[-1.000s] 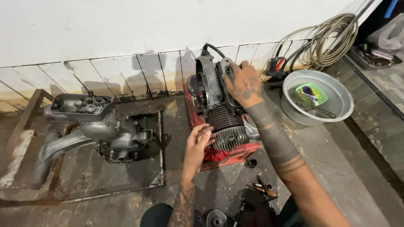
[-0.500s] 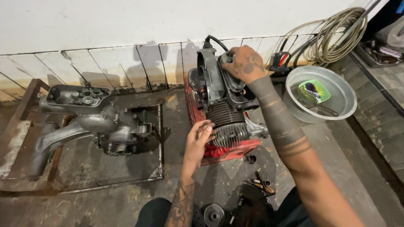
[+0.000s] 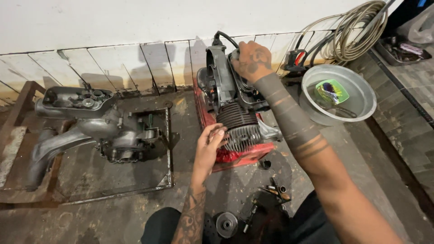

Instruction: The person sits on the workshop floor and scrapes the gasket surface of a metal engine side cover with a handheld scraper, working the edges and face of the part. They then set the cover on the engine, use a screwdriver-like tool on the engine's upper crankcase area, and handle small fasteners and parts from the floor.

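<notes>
Gripping the small engine [image 3: 235, 113] w/ both hands: right hand [image 3: 251, 59] is closed over the top edge of the upper housing near the black cable, left hand [image 3: 209, 147] has fingers half-curled against the finned cylinder [image 3: 239, 126], thumb side on the fins, not wrapped round anything. Engine sits on a red base [image 3: 235, 156] on the concrete floor, just in front of the tiled wall, between the grey casting [image 3: 90, 124] on the left metal tray [image 3: 168, 149] and the steel bowl [image 3: 361, 97] at right. Progress, as I read it: teardown partly along, loose bits already off, i.e. a round pulley-like part [image 3: 226, 223] plus small sockets/bolts [image 3: 275, 190] lying near the knees; cylinder and housing are on the block, so main strip is left. Materials: cylinder is dark cast metal w/ tight parallel fins, lower fins lighter alu; housing is grey, smooth, curved. Base is red, scuffed. Bowl is thin shiny metal w/ a green packet [image 3: 332, 90] inside. Coiled hose [image 3: 357, 31] hangs on the wall behind. Floor is rough, oil-stained.
</notes>
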